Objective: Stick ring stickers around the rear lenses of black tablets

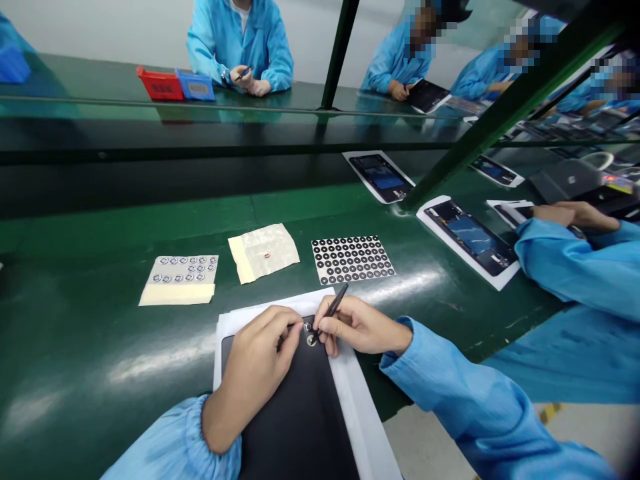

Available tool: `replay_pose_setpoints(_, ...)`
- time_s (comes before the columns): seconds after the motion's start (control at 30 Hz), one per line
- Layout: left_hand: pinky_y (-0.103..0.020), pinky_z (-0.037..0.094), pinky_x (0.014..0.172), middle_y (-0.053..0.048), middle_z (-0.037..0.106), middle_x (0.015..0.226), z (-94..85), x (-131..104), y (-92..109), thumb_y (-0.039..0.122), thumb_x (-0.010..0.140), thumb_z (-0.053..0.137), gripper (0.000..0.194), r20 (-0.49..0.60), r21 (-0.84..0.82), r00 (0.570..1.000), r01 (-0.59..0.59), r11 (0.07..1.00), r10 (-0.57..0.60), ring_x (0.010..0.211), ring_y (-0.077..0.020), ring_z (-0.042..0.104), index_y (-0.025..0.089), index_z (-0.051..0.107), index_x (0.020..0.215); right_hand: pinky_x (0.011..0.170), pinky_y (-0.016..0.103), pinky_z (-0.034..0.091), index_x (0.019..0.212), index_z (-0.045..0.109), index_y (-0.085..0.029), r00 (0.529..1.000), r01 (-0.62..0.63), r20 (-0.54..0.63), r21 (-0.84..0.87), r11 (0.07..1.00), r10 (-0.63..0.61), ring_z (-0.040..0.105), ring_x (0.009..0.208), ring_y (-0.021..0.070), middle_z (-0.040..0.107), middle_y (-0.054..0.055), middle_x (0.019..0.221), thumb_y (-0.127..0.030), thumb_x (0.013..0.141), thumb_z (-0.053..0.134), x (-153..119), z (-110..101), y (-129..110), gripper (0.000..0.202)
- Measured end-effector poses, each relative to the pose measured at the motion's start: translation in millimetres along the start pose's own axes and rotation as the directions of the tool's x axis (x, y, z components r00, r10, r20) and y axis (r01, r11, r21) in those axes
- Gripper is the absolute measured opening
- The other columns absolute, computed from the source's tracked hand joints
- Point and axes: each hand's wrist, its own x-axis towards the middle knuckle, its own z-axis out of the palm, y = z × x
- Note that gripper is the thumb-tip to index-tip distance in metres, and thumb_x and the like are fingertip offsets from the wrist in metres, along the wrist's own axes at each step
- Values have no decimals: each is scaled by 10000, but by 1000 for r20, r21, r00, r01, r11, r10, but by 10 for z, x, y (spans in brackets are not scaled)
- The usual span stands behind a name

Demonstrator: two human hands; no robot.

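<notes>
A black tablet back panel lies on white paper sheets in front of me. Two round camera parts with silvery rims sit near its top right corner. My right hand grips a slim black pen-like tool, its lower end at these parts. My left hand rests over the panel's upper left, thumb and forefinger pinched beside the camera parts; anything between those fingertips is too small to make out.
Beyond the panel lie a sheet of ring stickers, a pale sheet with one small red mark and a sheet of black round stickers. Opened tablets lie to the right, near a co-worker's sleeve. A green post slants across.
</notes>
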Motion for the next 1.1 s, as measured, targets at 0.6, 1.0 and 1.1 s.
replay_pose_setpoints(0.6,-227,489,741,23,717,941,11,9,-15,164,991,562,143,10,-10,1000,15,1000,-15,787,-126,657,238,668,931,553,206,573,948,564,-153,999,-33,-15,8,999,34,702,564,110,662,-7,726,-588,942,655,37,35,-35,445)
replay_pose_setpoints(1.0,-220,510,750,8,720,987,-20,22,7,179,999,567,135,9,-35,999,-49,998,49,812,-119,676,237,685,965,435,205,552,869,591,-149,984,-35,-161,242,970,76,667,456,120,700,-5,651,-627,835,765,114,-70,42,510)
replay_pose_setpoints(1.1,-232,529,822,-4,725,1074,-71,21,3,190,990,588,135,62,-72,994,-88,994,92,928,-136,699,250,706,968,434,210,555,872,610,-142,969,-16,-231,289,957,86,669,461,123,699,-3,653,-620,817,787,135,-30,62,513)
